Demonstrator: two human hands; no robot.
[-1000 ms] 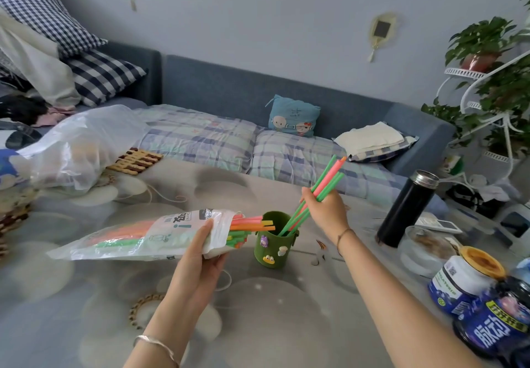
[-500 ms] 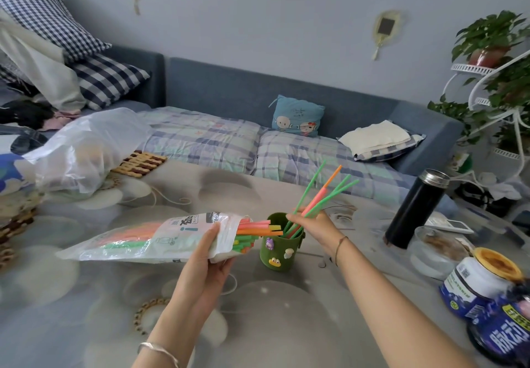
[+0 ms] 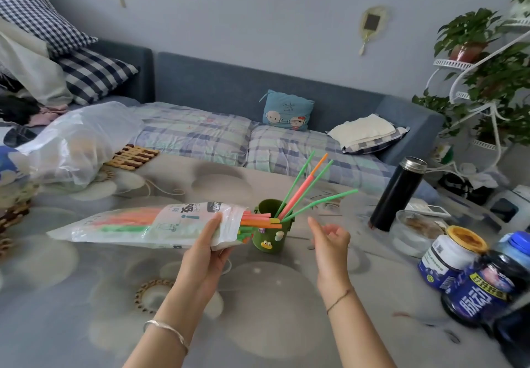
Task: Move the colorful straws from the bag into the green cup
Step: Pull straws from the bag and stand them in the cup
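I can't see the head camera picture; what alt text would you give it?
A person's left hand holds a white bag of colorful straws beside a green cup on a table, where several straws in the cup already lean. The empty right hand hovers open nearby. A black flask stands to the right.

single head-worn wide-angle view, looking forward and down, close over table [image 3: 258,296], sofa [image 3: 258,86] beyond

Blue sofa [image 3: 235,86] against pale wall [image 3: 258,14]
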